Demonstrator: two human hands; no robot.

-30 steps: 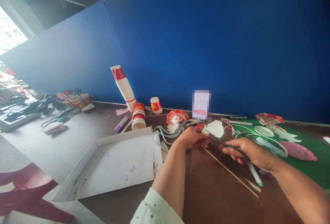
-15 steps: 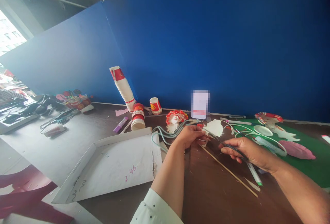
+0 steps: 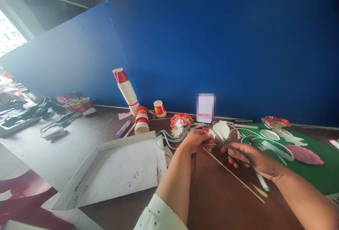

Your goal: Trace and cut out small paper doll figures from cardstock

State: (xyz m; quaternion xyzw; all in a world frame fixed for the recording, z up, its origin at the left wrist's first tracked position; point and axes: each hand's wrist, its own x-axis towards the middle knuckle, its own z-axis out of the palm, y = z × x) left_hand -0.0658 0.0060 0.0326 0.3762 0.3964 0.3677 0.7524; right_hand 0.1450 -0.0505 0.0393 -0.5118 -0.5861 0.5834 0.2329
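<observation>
My left hand (image 3: 197, 140) pinches a small red and white paper piece (image 3: 208, 130) at the middle of the dark table. My right hand (image 3: 242, 156) is closed round the handles of black scissors (image 3: 245, 156), whose blades point up and left toward the left fingers. A torn white paper piece (image 3: 221, 129) lies just behind the blades. Below the hands a thin wooden stick (image 3: 234, 175) runs diagonally. Under the right wrist lies a white marker with a green end (image 3: 262, 180).
An open white box lid (image 3: 119, 170) lies left of my left arm. Behind it lean stacked paper cups (image 3: 127, 92), beside a single cup (image 3: 159, 109). Grey cables (image 3: 169, 136) and a red-white paper flower (image 3: 181, 121) are nearby. At right, a green sheet (image 3: 317, 173) bears a pink piece (image 3: 304, 154).
The scissors have turned to a steeper angle, and their blades have drawn slightly away from the paper piece. My left hand has barely moved.
</observation>
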